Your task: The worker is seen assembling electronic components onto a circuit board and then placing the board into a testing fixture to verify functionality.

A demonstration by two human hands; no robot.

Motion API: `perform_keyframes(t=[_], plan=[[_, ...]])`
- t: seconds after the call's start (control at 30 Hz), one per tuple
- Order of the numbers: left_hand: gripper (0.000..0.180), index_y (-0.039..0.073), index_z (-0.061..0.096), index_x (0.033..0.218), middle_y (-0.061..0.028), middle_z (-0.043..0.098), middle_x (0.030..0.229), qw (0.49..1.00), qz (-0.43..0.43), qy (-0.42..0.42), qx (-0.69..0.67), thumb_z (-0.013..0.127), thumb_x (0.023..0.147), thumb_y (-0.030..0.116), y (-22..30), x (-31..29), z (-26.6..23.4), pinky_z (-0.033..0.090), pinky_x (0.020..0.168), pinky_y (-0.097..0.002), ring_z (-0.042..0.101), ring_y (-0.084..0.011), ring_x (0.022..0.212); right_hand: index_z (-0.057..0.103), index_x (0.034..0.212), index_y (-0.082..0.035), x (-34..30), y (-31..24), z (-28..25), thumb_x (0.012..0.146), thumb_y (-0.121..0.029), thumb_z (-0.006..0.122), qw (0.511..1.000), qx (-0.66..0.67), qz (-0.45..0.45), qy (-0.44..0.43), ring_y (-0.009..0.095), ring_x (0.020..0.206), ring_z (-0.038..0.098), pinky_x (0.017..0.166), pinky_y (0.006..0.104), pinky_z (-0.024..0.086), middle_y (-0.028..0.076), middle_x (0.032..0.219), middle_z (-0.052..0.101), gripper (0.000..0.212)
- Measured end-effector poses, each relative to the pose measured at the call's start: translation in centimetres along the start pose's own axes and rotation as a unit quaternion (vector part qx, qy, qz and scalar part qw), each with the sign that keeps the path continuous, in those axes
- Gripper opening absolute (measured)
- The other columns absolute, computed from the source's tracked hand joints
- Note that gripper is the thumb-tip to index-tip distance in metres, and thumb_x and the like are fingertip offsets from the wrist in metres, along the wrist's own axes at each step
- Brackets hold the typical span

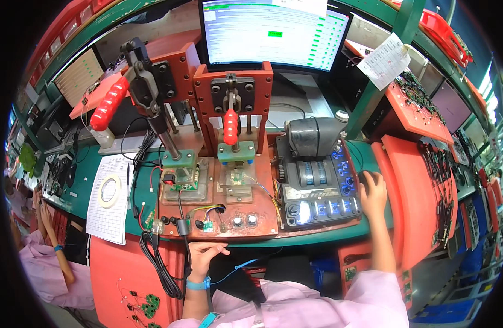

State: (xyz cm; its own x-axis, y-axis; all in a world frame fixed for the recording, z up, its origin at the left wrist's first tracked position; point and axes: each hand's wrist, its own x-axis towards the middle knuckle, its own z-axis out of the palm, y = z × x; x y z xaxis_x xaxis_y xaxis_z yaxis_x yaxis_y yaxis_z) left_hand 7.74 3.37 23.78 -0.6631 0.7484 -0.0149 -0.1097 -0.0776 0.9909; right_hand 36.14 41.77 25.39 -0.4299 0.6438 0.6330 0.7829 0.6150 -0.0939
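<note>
My right hand (374, 194) rests over a dark computer mouse (364, 177), mostly hidden under the fingers, beside a black control console (320, 194) with knobs, blue-lit buttons and a grey lever. Near the front edge of the bench is my left hand (205, 257), empty, its fingers loosely bent and apart. A blue wrist strap (198, 284) circles that wrist. Behind it stands a red test fixture (251, 216) with two red-handled toggle clamps. Under the left clamp (110, 103) lies a green circuit board (191, 180) with a cable; the right clamp (230, 127) stands over another small board.
A lit monitor (270, 35) stands behind the fixture. A roll of tape (110, 191) lies on a paper form (106, 218) at left. A black cable bundle (159, 268) hangs off the front edge. Red foam sheets (413, 202) stand at right. Another person's arms (54, 240) show far left.
</note>
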Motion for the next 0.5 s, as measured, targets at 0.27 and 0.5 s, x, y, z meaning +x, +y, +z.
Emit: perform_keyframes(t=[0.27, 0.5], plan=[[0.019, -0.011, 0.07, 0.087, -0.0161, 0.069, 0.067, 1.0, 0.018, 0.006, 0.008, 0.057, 0.079, -0.001, -0.3, 0.2, 0.2, 0.049, 0.066, -0.0208, 0.064, -0.0188, 0.058, 0.059, 0.121, -0.014, 0.4, 0.0, -0.2, 0.078, -0.011, 0.065, 1.0, 0.003, 0.013, -0.025, 0.033, 0.102, 0.054, 0.087, 0.0399, 0.047, 0.013, 0.124, 0.051, 0.044], [0.024, -0.011, 0.064, 0.101, -0.0171, 0.069, 0.078, 0.992, -0.024, -0.006, -0.127, 0.057, 0.082, 0.001, -1.7, -1.3, -2.2, 0.05, 0.066, -0.0239, 0.066, -0.0218, 0.067, 0.051, 0.129, -0.01, 2.3, -2.7, -2.8, 0.077, -0.01, 0.065, 0.989, 0.118, 0.01, 0.086, 0.034, 0.112, 0.051, 0.094, 0.0407, 0.043, 0.017, 0.129, 0.048, 0.054]])
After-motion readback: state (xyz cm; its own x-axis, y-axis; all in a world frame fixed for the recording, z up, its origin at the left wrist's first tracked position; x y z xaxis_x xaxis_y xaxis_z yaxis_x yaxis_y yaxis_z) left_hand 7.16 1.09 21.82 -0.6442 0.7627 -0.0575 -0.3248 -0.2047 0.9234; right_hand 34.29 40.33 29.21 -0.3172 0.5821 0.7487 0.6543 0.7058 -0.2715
